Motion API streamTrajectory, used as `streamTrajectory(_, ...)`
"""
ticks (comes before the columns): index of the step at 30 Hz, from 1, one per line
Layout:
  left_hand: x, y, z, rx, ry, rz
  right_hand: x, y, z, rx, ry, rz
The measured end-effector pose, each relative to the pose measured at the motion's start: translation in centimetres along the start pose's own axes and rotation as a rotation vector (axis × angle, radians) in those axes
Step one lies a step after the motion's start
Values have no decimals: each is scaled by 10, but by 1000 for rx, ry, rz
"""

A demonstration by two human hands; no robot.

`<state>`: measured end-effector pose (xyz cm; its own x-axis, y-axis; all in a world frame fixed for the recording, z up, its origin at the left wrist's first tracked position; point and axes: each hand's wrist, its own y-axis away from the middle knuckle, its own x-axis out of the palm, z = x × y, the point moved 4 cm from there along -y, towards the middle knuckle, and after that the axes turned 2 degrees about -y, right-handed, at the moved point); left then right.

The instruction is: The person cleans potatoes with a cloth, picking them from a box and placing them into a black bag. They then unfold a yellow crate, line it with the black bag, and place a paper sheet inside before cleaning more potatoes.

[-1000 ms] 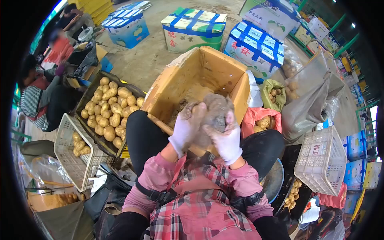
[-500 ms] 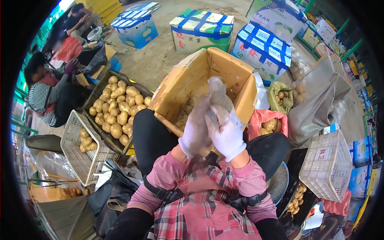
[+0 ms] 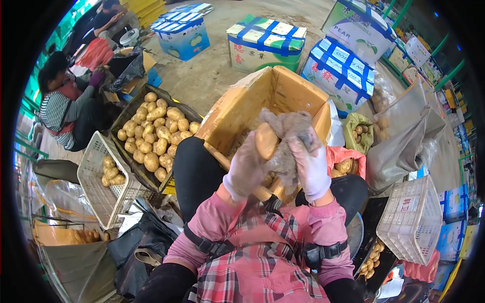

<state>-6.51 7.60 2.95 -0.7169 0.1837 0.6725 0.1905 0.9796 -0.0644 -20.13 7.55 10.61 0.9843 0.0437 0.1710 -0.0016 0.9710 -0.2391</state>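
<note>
My left hand [image 3: 246, 169], in a soiled white glove, grips a potato [image 3: 266, 142] whose pale tan side faces up. My right hand [image 3: 309, 164], also gloved, is closed on a crumpled grey cloth [image 3: 288, 132] held right beside the potato. Both hands are over the near side of an open wooden box [image 3: 237, 107] with dirt inside, which stands between my knees. To the left, a dark crate is heaped with potatoes [image 3: 156, 132].
A white plastic crate [image 3: 96, 194] with a few potatoes stands at left. On the right are a green sack [image 3: 355, 141], a pink bag [image 3: 331, 157] and another white crate [image 3: 409, 217]. Taped cartons [image 3: 268, 43] line the back. A person [image 3: 70, 108] crouches at far left.
My hands have moved apart. The potato, covered by the cloth before, now shows in my left hand, and the cloth hangs from my right. The view has shifted slightly.
</note>
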Motion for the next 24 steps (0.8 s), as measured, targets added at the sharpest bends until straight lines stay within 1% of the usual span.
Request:
streamTrajectory(1, -8, -2, 3, -6, 42, 59, -1, 3, 2, -4, -83, -30)
streamTrajectory(2, -16, -2, 4, -91, 338, 185, -10, 6, -10, 99, -245, -60)
streamTrajectory(4, -8, 5, -16, 159, 136, 248, -8, 12, -13, 101, 44, 154)
streamTrajectory(5, 3, 15, -26, 484, -367, 174, 0, 11, -15, -179, 342, 246)
streamTrajectory(6, 7, 11, -8, 99, 77, 197, 8, 13, -17, -485, 624, 250)
streamTrajectory(7, 10, 12, 10, -250, 564, 47, 20, 22, -23, -512, 896, 243)
streamTrajectory(8, 10, 15, 3, -106, -78, 88, 24, 20, -23, -480, 903, 248)
streamTrajectory(9, 11, 13, -2, 47, -435, 115, 26, 9, -20, -459, 909, 258)
streamTrajectory(10, 12, 13, -6, 206, -792, 89, 21, -2, -21, -353, 796, 183)
streamTrajectory(11, 10, 16, -3, 340, -865, 53, 16, -9, -25, -237, 678, 107)
streamTrajectory(12, 9, 17, -2, 264, -662, 98, 12, -16, -29, -121, 556, 32)
streamTrajectory(13, 12, 18, -4, 186, -459, 129, 6, -30, -31, 107, 194, 25)
streamTrajectory(15, 32, 19, -12, -381, 507, 314, -24, -44, -54, 14, 316, -79)
streamTrajectory(16, 42, 19, -24, -424, 399, 162, -30, -41, -55, 60, 101, -63)
streamTrajectory(17, 37, 17, -24, -446, 425, 162, -35, -30, -56, 111, -114, -38)
streamTrajectory(19, 19, 12, -15, -523, 472, 174, -26, -8, -28, 183, -375, 119)
streamTrajectory(20, 13, 14, -4, -511, 562, 198, -21, 1, -17, 176, -310, 174)
streamTrajectory(22, 11, 22, 5, -170, 79, 180, 1, 21, -10, 39, 32, 219)
streamTrajectory(23, 9, 24, 11, -23, -164, 116, 2, 22, -17, -12, 171, 170)
streamTrajectory(24, -7, 14, 24, -193, -97, 76, -8, 21, -31, -49, 345, 91)
